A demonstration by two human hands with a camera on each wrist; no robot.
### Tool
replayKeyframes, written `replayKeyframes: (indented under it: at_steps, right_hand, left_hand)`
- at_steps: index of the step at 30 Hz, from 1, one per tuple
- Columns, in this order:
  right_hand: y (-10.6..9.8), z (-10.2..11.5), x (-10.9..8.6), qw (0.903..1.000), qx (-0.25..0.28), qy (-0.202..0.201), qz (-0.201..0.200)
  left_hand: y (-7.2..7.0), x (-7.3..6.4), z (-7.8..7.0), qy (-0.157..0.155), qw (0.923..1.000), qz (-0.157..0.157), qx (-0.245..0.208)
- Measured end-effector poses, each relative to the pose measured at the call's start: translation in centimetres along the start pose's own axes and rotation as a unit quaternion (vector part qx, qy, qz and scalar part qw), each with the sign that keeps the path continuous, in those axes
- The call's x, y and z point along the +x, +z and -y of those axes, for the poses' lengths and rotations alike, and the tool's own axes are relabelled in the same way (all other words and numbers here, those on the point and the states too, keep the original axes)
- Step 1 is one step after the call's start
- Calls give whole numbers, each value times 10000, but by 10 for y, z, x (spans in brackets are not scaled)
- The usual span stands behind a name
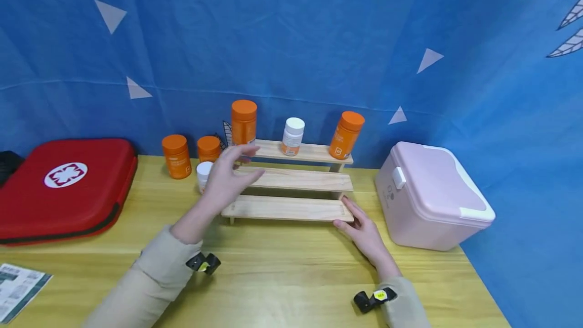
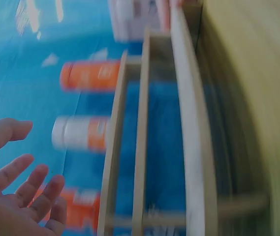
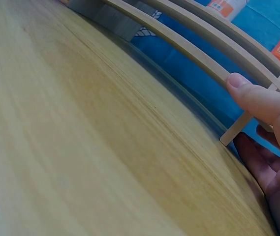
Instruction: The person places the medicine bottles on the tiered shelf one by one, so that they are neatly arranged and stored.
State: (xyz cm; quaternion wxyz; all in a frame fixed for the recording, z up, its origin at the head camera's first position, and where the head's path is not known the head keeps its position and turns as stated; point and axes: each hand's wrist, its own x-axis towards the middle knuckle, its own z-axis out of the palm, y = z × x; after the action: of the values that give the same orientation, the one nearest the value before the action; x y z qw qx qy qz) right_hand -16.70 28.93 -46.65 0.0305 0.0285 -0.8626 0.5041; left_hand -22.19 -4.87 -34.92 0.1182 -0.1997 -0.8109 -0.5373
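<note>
A three-tier wooden display rack point(image 1: 291, 207) stands on the table. My right hand point(image 1: 366, 234) grips the right end of its lowest board; in the right wrist view the thumb point(image 3: 250, 93) lies on the board's front edge, with the other fingers behind the leg. My left hand point(image 1: 227, 178) is raised over the rack's left end, fingers spread and holding nothing. Just behind it on the top tier stands an orange bottle point(image 1: 244, 121). A white bottle point(image 1: 293, 136) stands mid-tier, and another orange bottle point(image 1: 347, 135) leans slightly at the right end.
Left of the rack are two orange bottles, a taller one point(image 1: 176, 157) and one point(image 1: 209, 148) beside it, plus a white bottle point(image 1: 203, 172) partly behind my left hand. A red first-aid case point(image 1: 68, 201) lies left; a pink lidded box point(image 1: 428, 196) stands right. A blue curtain point(image 1: 319, 39) hangs behind.
</note>
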Motion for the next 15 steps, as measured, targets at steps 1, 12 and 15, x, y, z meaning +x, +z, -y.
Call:
replayKeyframes:
  at_steps: [1,12,15]
  right_hand:
    - [-1,-1,1,10000,7,17,-5]
    - [2,0,0,10000,22,-50,-18]
    - [0,-2,1,9999,-73,-91,-60]
  left_hand:
    - [-9,0,5,-64,9999,-109,21]
    - [-112,8,58,-699,9830,-1428,914]
    - [-123,7,75,-1093,9759,-1598,1005]
